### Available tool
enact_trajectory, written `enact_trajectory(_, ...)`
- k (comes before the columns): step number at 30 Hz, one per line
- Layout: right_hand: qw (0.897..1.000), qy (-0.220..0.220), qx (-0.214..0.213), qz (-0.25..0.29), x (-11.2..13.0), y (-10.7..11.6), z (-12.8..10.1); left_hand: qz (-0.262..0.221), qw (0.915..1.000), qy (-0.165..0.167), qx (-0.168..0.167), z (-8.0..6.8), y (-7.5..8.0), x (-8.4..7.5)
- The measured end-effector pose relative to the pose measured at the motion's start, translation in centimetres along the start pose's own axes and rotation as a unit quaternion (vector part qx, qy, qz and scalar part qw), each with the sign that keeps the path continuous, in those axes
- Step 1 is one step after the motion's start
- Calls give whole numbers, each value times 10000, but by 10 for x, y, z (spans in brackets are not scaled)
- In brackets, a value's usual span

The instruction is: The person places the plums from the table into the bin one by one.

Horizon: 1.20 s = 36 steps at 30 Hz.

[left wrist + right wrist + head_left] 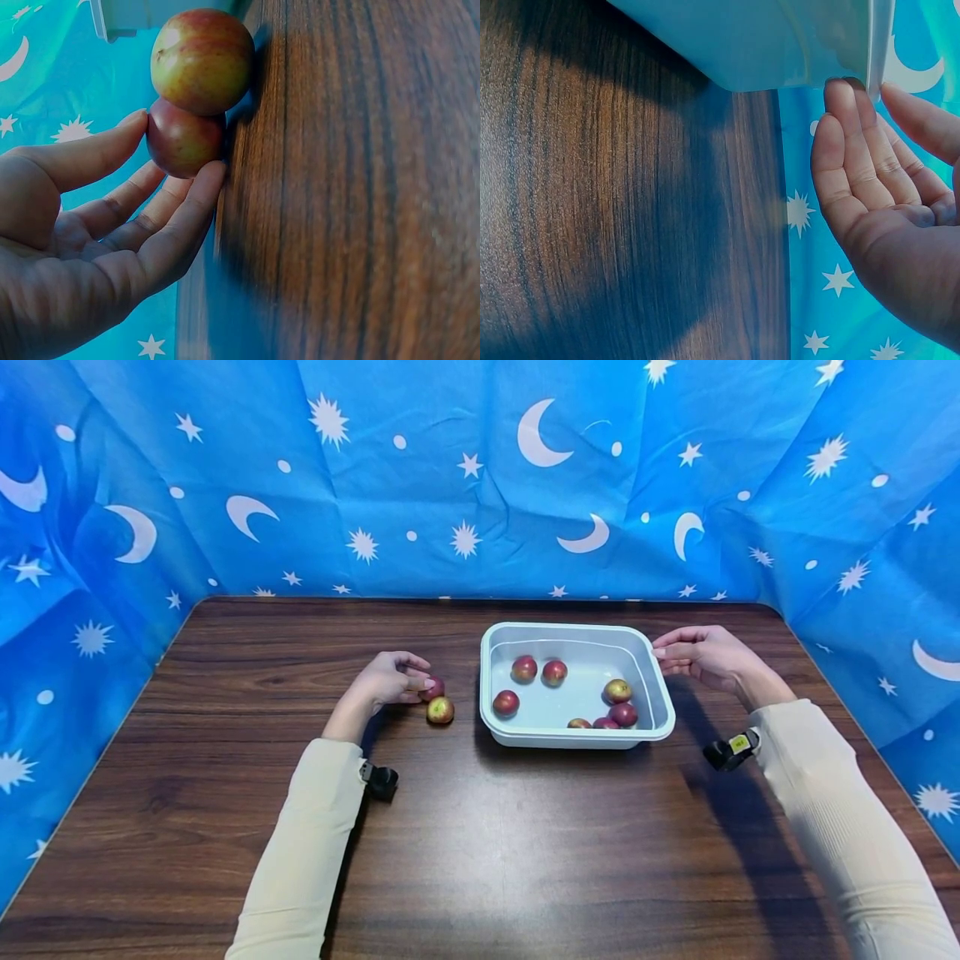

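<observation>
Head view: left hand (386, 681) rests on the dark wood worktop (465, 827), left of the tub, fingertips on a red fruit (432, 687). Left wrist view shows the grip around that red fruit (184, 140): thumb on one side, fingers (187, 206) curled under the other, pinching it while it sits on the worktop (360, 180). A second yellow-red fruit (440, 710) lies just beside it, touching it in the wrist view (201, 60), not held.

Pale blue plastic tub (577, 739) sits right of centre on the worktop, six similar fruits inside, spread over the floor of it.

Right hand (701, 656) is at the tub's far right corner. Right wrist view: fingertips (844, 97) against the tub (780, 45) under the rim, thumb on the other side of the rim, fingers fairly straight; a light hold on the rim, not clenched.

Blue cloth with moons and stars (480, 477) hangs behind and at both sides.
</observation>
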State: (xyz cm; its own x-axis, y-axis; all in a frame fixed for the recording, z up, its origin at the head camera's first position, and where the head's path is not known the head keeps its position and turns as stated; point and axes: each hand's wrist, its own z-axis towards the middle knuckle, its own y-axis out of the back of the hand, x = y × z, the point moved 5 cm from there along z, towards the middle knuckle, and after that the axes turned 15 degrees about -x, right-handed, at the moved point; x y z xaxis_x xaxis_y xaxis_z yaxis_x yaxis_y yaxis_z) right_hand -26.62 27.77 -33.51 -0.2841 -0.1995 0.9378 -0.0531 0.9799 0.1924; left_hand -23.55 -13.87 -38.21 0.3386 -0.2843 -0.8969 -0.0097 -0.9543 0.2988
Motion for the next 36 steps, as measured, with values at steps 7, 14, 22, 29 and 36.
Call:
enact_trajectory(7,10000,28,-1,-72,0,1,0,-52,10000,-2,10,0,2,1)
enact_trajectory(14,9999,63,28,-113,2,0,1,-6,9999,79,-72,-2,6,-1)
enact_trajectory(22,9984,-54,399,408,2,-2,1,-69,9999,97,-78,-2,11,-3)
enact_trajectory(29,9998,-42,108,144,2,0,1,-103,9999,72,-113,-4,17,-7)
enact_trajectory(36,9986,-98,310,406,1,-2,0,-296,9994,58,-156,-5,25,-10)
